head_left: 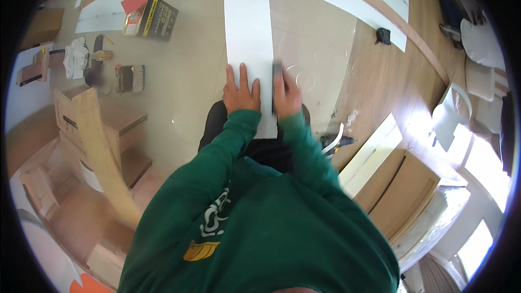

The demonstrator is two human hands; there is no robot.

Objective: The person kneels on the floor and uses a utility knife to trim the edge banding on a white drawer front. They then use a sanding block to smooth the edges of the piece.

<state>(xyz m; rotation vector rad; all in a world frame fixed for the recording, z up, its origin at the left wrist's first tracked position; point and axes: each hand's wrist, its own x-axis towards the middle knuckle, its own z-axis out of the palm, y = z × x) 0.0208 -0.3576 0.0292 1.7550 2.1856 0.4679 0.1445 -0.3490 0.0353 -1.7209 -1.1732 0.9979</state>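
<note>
A long white board [247,27] runs away from my lap toward the top of the view, its near end over my dark trousers. My left hand [241,93] lies flat on the board near its left edge, fingers spread. Along the right edge, my right hand [287,96] is closed on a narrow dark flat tool [277,68], which lies lengthwise against that edge. Motion blurs the right hand slightly, and its grip hides most of the tool, so its exact kind does not show.
A black and yellow can [157,19] with a red flap stands on the floor ahead left. Wooden drawers [103,114] and a leaning plank [97,135] are at my left. A drill [337,142], a pale strip [374,152] and a wooden cabinet [407,190] lie right.
</note>
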